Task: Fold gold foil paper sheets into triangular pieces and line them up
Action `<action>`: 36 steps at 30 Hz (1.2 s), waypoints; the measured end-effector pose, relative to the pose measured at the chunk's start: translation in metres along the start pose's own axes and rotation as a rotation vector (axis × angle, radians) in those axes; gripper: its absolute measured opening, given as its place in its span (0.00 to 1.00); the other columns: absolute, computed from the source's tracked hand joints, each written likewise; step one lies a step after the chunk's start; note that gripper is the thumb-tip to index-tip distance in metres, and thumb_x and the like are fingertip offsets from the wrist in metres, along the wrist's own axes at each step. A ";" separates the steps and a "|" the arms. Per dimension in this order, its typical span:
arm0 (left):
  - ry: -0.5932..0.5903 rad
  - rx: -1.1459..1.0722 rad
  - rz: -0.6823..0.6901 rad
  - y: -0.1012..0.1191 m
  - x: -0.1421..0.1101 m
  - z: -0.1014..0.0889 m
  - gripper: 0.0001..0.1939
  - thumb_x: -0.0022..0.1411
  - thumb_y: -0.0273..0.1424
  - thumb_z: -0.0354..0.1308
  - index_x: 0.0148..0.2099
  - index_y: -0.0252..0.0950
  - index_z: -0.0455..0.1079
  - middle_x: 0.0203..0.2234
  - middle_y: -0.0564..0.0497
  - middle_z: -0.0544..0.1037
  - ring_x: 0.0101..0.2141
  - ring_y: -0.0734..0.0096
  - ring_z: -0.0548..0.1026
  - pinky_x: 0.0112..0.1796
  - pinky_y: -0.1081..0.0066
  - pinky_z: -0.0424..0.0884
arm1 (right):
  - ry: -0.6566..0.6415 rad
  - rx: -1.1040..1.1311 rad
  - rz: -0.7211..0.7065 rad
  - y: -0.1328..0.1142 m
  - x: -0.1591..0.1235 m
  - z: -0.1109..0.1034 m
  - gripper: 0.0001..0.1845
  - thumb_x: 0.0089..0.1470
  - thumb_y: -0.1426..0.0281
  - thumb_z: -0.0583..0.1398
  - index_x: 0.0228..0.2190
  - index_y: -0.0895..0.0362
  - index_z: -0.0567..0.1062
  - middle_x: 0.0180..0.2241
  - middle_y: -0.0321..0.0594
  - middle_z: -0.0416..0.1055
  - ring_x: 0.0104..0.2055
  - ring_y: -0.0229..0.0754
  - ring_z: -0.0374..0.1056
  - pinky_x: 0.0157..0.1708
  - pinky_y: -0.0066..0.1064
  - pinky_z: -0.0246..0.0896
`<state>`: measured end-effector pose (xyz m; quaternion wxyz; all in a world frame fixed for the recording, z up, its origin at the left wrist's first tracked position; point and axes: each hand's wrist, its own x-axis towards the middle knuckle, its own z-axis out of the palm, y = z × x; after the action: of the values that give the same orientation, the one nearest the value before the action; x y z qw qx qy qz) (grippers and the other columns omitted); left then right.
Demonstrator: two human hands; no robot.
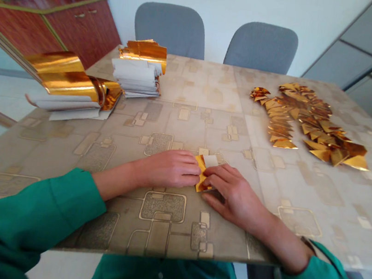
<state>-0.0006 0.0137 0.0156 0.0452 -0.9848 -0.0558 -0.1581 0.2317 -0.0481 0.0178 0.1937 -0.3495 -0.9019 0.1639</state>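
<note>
A small folded piece of gold foil paper [199,186] with a pale, whitish back showing at its top lies between my hands near the front of the table. My left hand [176,170] has its fingers curled at the paper's left edge. From the other side, my right hand [230,190] pinches the paper, with thumb low and fingers bent over it. The fingers partly hide the folds. Both hands rest close to the tabletop.
Two stacks of gold foil sheets, a near stack [69,103] and a far stack [137,76], stand at the left. Many folded gold pieces [284,121] lie in rows at the right. Beyond the patterned table [188,126] are a left chair [171,27] and a right chair [263,46].
</note>
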 end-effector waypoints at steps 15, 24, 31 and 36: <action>0.061 -0.021 -0.091 0.003 -0.003 0.010 0.15 0.72 0.25 0.48 0.37 0.34 0.75 0.36 0.48 0.81 0.39 0.70 0.77 0.46 0.67 0.74 | 0.028 -0.086 0.069 -0.002 -0.001 0.007 0.10 0.58 0.63 0.63 0.34 0.58 0.74 0.39 0.45 0.71 0.44 0.47 0.63 0.44 0.41 0.63; -0.007 -0.189 -0.050 -0.002 -0.006 0.000 0.13 0.72 0.30 0.49 0.48 0.35 0.76 0.45 0.45 0.79 0.46 0.64 0.76 0.50 0.64 0.73 | 0.053 -0.187 0.042 -0.005 -0.001 0.009 0.11 0.64 0.65 0.56 0.35 0.59 0.75 0.37 0.46 0.72 0.43 0.46 0.64 0.43 0.39 0.62; -0.128 -0.213 -0.010 -0.002 -0.022 -0.004 0.15 0.72 0.34 0.51 0.55 0.37 0.73 0.57 0.40 0.73 0.56 0.59 0.72 0.57 0.57 0.68 | 0.048 -0.219 0.020 -0.005 -0.003 0.008 0.11 0.64 0.66 0.55 0.35 0.58 0.75 0.37 0.45 0.72 0.42 0.46 0.64 0.42 0.38 0.61; -0.122 -0.200 -0.017 -0.002 -0.023 -0.006 0.13 0.71 0.32 0.54 0.53 0.42 0.75 0.57 0.41 0.73 0.56 0.58 0.71 0.56 0.57 0.68 | 0.043 -0.205 0.049 -0.004 -0.001 0.009 0.11 0.65 0.69 0.54 0.34 0.58 0.75 0.35 0.45 0.71 0.40 0.45 0.63 0.42 0.37 0.60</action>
<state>-0.0243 0.0129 0.0144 -0.0580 -0.9917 -0.0507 -0.1032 0.2260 -0.0532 0.0111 0.1722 -0.3927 -0.9009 0.0677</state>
